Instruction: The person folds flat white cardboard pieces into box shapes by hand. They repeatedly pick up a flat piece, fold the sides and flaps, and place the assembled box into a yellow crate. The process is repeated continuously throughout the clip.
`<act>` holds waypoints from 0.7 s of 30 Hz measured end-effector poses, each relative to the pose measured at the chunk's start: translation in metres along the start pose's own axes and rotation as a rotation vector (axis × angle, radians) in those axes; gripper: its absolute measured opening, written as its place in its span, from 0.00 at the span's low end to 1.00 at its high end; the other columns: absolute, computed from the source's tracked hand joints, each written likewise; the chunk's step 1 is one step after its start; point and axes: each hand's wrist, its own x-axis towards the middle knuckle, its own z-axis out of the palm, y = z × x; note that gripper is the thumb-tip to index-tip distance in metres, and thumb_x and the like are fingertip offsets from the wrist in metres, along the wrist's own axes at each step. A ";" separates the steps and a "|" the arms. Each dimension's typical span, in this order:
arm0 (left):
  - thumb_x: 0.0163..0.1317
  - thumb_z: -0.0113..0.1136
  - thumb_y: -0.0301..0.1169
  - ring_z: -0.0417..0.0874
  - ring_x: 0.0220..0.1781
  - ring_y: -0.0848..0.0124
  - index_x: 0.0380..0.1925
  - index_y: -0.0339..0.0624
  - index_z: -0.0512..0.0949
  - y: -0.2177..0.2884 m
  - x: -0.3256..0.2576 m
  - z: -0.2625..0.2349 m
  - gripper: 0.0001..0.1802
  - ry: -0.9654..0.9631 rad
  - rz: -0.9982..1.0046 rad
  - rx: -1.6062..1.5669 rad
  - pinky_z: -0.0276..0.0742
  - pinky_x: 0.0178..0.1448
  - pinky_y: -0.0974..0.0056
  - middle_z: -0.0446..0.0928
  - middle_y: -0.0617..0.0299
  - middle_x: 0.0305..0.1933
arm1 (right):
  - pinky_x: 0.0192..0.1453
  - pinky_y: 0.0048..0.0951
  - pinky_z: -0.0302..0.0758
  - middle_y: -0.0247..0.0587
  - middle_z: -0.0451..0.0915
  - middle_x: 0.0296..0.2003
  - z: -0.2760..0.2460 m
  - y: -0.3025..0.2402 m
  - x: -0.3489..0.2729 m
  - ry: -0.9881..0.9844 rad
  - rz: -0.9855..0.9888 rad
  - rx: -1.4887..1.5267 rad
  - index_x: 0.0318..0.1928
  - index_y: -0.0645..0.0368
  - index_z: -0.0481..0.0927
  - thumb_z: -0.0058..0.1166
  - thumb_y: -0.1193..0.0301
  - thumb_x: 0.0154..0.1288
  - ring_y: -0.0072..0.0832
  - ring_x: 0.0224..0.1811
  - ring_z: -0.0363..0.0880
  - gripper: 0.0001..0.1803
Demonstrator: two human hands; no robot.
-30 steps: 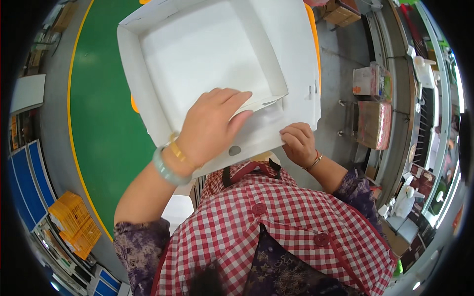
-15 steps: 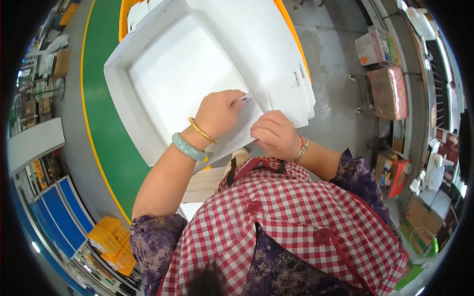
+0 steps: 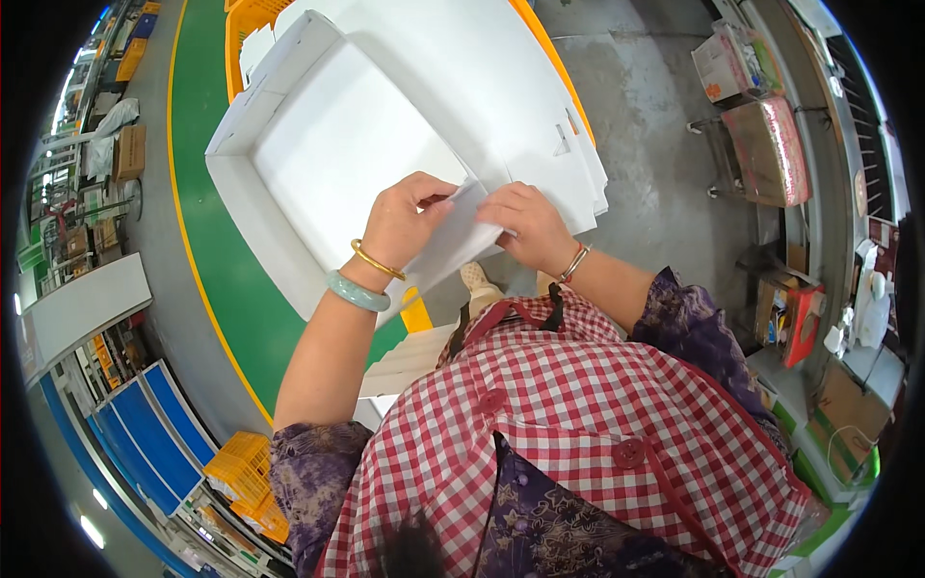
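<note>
Box (image 3: 337, 154), white and topless, lies tilted over flat white sheets (image 3: 482, 67) above a yellow crate (image 3: 234, 67), right in front of the person, which seems to give both hands easy reach. Left hand (image 3: 409, 217) pinches the top edge of its near wall (image 3: 443, 241) between thumb and fingers; right hand (image 3: 525, 226) grips the same wall just beside, near the corner, probably to steady the fold. No writing can be read on the box; marks on a carton (image 3: 718, 67) at right are too small.
</note>
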 end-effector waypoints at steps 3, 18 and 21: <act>0.56 0.61 0.24 0.80 0.34 0.68 0.38 0.39 0.82 0.003 -0.002 0.002 0.09 -0.030 0.034 0.053 0.76 0.41 0.67 0.81 0.59 0.36 | 0.46 0.35 0.72 0.35 0.79 0.38 0.001 -0.003 0.008 0.015 0.046 0.001 0.37 0.56 0.79 0.62 0.81 0.38 0.37 0.44 0.76 0.20; 0.64 0.58 0.38 0.79 0.51 0.68 0.47 0.39 0.80 -0.019 -0.078 -0.092 0.18 -0.134 -0.332 -0.006 0.72 0.57 0.64 0.81 0.57 0.48 | 0.46 0.33 0.74 0.35 0.81 0.38 -0.008 -0.017 0.014 0.021 -0.029 -0.039 0.36 0.57 0.80 0.63 0.80 0.41 0.36 0.42 0.76 0.16; 0.60 0.62 0.36 0.79 0.53 0.67 0.48 0.39 0.80 -0.021 -0.102 -0.097 0.18 -0.193 -0.349 0.082 0.72 0.57 0.64 0.81 0.57 0.49 | 0.46 0.33 0.74 0.36 0.82 0.37 -0.008 -0.019 0.018 0.042 -0.066 0.008 0.36 0.57 0.80 0.63 0.81 0.41 0.37 0.42 0.76 0.17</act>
